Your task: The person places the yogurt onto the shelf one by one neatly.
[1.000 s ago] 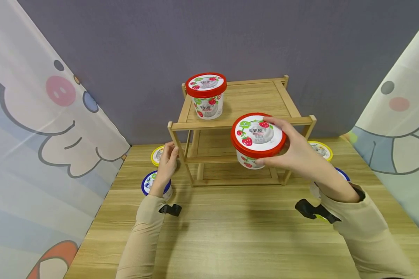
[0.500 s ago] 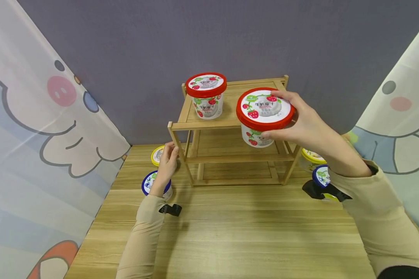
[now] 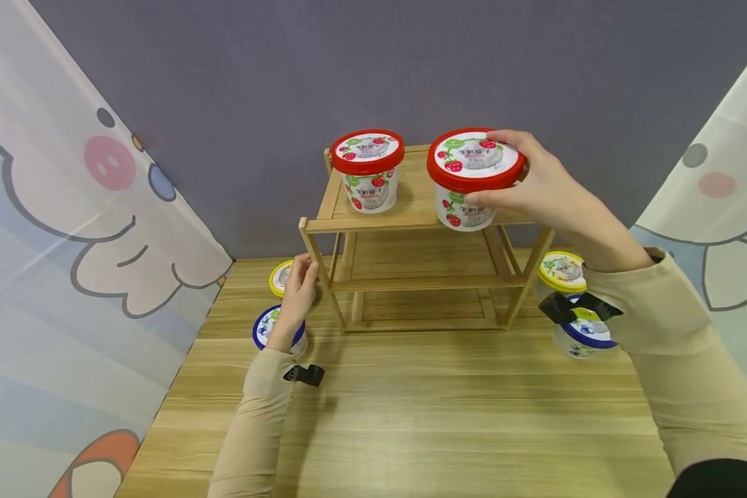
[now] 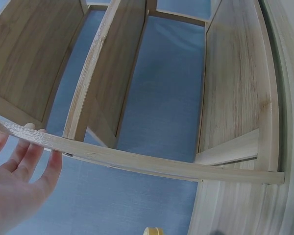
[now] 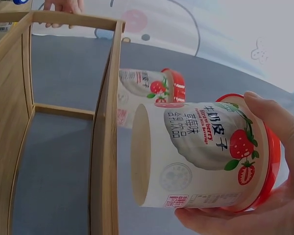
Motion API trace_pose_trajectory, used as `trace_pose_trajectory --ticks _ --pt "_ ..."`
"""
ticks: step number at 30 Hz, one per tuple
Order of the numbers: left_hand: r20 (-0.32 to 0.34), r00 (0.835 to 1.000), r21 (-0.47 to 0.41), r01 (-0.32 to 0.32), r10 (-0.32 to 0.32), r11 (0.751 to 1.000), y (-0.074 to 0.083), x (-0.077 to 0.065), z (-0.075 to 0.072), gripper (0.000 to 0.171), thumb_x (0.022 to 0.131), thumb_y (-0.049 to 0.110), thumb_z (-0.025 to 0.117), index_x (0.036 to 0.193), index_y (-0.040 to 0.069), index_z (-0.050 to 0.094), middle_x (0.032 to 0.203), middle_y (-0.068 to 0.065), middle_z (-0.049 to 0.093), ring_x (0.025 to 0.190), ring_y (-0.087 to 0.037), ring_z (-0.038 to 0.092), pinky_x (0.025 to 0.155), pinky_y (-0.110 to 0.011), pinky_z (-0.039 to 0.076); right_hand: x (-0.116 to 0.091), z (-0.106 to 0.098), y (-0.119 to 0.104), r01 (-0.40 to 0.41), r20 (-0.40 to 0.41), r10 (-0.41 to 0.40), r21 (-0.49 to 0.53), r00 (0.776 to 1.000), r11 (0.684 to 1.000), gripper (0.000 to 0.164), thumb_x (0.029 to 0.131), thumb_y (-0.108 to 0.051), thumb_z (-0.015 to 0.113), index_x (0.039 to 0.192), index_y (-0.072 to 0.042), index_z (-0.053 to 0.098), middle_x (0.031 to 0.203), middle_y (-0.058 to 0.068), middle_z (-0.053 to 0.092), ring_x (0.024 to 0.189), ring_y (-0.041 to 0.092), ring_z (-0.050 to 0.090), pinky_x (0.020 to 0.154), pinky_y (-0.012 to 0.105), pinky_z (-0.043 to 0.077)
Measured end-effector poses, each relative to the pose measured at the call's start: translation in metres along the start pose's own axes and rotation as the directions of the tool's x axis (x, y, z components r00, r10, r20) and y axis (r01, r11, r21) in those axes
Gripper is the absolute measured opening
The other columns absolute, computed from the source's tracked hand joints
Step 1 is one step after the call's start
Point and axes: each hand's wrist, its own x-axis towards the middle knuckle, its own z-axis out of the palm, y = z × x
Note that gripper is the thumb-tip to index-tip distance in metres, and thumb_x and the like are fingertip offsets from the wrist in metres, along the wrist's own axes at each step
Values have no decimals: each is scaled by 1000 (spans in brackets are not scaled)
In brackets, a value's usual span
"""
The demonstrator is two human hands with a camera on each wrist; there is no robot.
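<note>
One strawberry tub is hanging upright at the near right part of a wooden rack's top shelf, its base showing just clear of the wood in the right wrist view. The right hand is gripping it, thumb and fingers reaching wide around the red lid. Its white, rounded side is carrying a grey swirl, red strawberries, green leaves and dark lettering, and the lid's white top is bearing a similar pattern. A second strawberry tub is standing at left on that shelf, making two. The left hand is gripping the left post of the one rack, fingers curling around it; three shelves are showing. Four more tubs are standing on the table: one yellow-lidded tub and one blue-lidded tub at left, another yellow-lidded tub and another blue-lidded tub at right, the blue pair sitting nearer.
</note>
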Motion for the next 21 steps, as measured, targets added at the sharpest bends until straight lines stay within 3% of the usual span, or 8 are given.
trace_pose_trajectory --ticks 3,7,10,17,21 --pt "4 1000 -2 -15 15 1000 -1 0 0 24 95 1 34 113 -13 38 103 -31 48 87 -4 48 81 -32 41 7 -2 1 -24 -9 24 -1 1000 1000 85 75 -30 70 140 -18 16 137 11 26 118 26 33 96 45 30" --pt "6 999 2 -39 39 999 -18 4 -2 24 95 5 34 114 -10 39 104 -30 48 87 -2 48 76 -19 39 16 -5 1 -46 -19 46 9 999 999 86 75 -31 70 141 -19 15 139 12 23 120 27 31 96 46 29" --pt "10 1000 -9 -29 29 1000 -27 7 -3 25 96 7 35 115 -8 39 104 -26 50 89 -4 48 76 -18 39 22 -7 1 -59 -21 59 21 998 998 86 75 -32 70 141 -20 15 139 11 22 121 26 30 98 46 28" --pt "10 1000 2 -23 23 1000 -2 0 -1 24 95 2 33 114 -12 37 102 -26 49 89 -5 48 76 -18 39 34 -9 4 -98 -20 99 31 995 995 88 76 -36 68 141 -21 11 142 11 19 125 26 26 101 45 25" --pt "10 1000 7 5 -5 1000 2 -1 0 25 95 2 33 115 -12 37 104 -26 49 89 -6 47 77 -20 39 41 -11 8 -108 -20 109 44 994 993 88 76 -37 67 142 -21 9 142 11 18 126 25 25 101 45 24"
